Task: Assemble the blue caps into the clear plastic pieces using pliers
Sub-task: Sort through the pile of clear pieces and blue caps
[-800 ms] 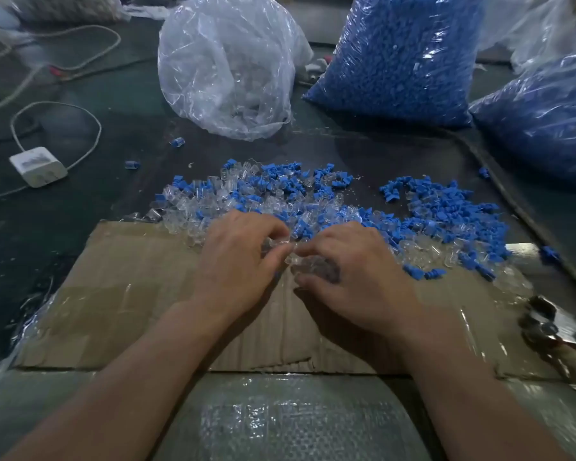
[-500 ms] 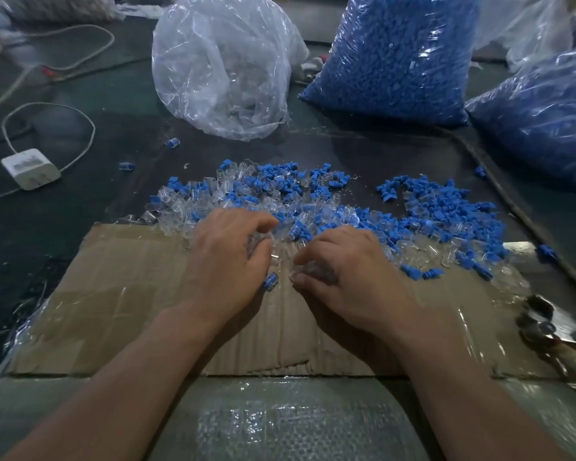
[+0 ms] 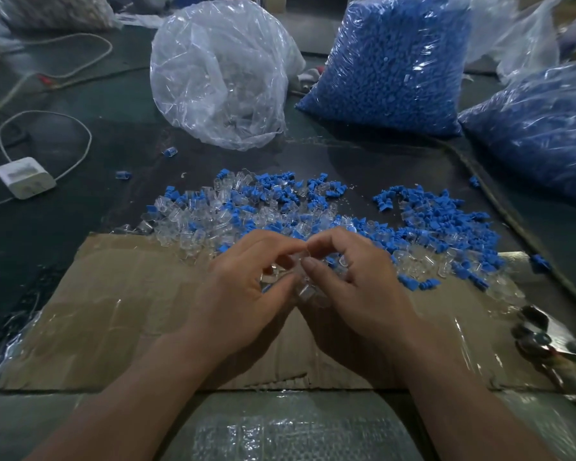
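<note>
While the left hand (image 3: 243, 287) and right hand (image 3: 359, 287) are pinching half-hidden clear pieces (image 3: 305, 290), pliers (image 3: 542, 341) are lying cropped at the cardboard's (image 3: 113, 311) right edge.

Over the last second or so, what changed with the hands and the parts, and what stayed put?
Both hands rose from lying palm-down in the pile and turned their fingertips toward each other. The left hand and right hand now pinch clear pieces between them, just above the pile's near edge. The pliers lie untouched at the right as before, and the white charger has not moved.
</note>
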